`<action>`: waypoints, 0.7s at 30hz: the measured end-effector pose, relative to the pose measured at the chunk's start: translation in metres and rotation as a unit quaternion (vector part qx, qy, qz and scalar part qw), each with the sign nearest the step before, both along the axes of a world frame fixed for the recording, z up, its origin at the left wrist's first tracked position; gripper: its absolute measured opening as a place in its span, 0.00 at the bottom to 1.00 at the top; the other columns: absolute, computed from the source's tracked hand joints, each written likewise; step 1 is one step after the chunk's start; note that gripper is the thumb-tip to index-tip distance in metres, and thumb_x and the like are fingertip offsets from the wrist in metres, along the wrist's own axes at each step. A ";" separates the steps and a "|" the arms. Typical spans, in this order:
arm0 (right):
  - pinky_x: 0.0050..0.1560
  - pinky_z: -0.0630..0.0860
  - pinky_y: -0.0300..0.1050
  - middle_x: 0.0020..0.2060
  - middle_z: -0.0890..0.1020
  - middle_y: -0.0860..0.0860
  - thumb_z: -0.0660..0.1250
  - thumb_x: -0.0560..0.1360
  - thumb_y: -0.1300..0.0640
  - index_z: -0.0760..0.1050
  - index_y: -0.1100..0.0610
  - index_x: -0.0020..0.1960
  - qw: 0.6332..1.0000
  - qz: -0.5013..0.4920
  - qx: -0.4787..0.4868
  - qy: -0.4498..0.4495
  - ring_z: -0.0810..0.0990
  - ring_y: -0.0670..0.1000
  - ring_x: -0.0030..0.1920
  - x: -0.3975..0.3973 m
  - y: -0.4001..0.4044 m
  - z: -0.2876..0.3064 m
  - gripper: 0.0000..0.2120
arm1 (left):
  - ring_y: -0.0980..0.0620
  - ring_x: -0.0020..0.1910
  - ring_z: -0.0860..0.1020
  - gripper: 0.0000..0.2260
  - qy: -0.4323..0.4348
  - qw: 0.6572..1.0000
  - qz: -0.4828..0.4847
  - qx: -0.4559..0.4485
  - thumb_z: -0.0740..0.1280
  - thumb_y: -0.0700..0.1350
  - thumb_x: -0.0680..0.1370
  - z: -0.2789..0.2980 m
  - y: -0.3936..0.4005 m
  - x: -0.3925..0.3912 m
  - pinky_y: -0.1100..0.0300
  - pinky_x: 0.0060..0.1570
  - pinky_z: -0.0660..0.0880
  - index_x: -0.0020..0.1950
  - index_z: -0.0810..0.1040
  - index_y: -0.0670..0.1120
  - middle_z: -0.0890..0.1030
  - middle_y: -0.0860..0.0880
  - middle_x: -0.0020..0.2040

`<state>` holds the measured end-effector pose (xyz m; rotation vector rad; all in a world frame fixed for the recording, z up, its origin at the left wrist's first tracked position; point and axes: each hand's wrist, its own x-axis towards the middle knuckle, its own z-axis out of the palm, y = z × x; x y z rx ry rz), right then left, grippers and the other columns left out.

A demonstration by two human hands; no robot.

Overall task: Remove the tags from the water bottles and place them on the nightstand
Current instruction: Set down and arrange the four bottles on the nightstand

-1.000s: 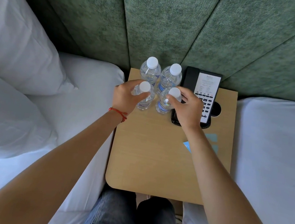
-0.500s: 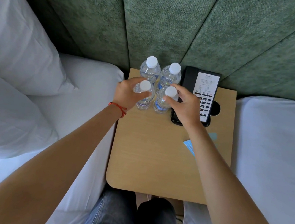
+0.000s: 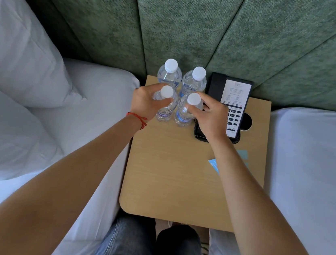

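Four water bottles stand tagless on the desk, my left hand and right hand each gripping a front one, blue tags lying nearby, so letting go seems next.

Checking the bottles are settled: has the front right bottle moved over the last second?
Yes, slightly. The front right bottle, held by the right hand, has shifted left, away from the phone, closing up against the front left bottle.
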<state>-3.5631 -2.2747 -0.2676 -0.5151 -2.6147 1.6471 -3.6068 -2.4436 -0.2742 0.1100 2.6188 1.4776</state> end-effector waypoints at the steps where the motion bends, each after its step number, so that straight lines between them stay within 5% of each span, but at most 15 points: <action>1: 0.54 0.78 0.51 0.49 0.85 0.54 0.74 0.67 0.58 0.79 0.59 0.56 1.000 -0.001 0.004 0.002 0.82 0.51 0.48 -0.001 0.000 0.000 0.18 | 0.56 0.46 0.76 0.16 0.000 1.000 0.000 0.001 0.73 0.40 0.69 0.000 0.000 -0.001 0.81 0.44 0.66 0.56 0.80 0.42 0.83 0.45 0.51; 14: 0.55 0.77 0.53 0.51 0.84 0.54 0.74 0.66 0.57 0.79 0.59 0.56 1.000 -0.009 0.009 -0.001 0.82 0.53 0.50 -0.002 0.000 -0.002 0.19 | 0.54 0.52 0.77 0.18 -0.012 1.000 -0.021 -0.013 0.73 0.40 0.69 0.002 -0.003 -0.002 0.76 0.50 0.68 0.58 0.79 0.42 0.82 0.45 0.54; 21: 0.56 0.77 0.54 0.50 0.84 0.55 0.75 0.66 0.57 0.79 0.60 0.56 1.000 0.000 0.026 -0.003 0.81 0.53 0.52 -0.001 0.000 -0.002 0.20 | 0.49 0.51 0.78 0.17 -0.008 0.999 -0.019 -0.039 0.73 0.41 0.70 0.004 -0.002 -0.001 0.81 0.45 0.64 0.59 0.78 0.43 0.82 0.44 0.53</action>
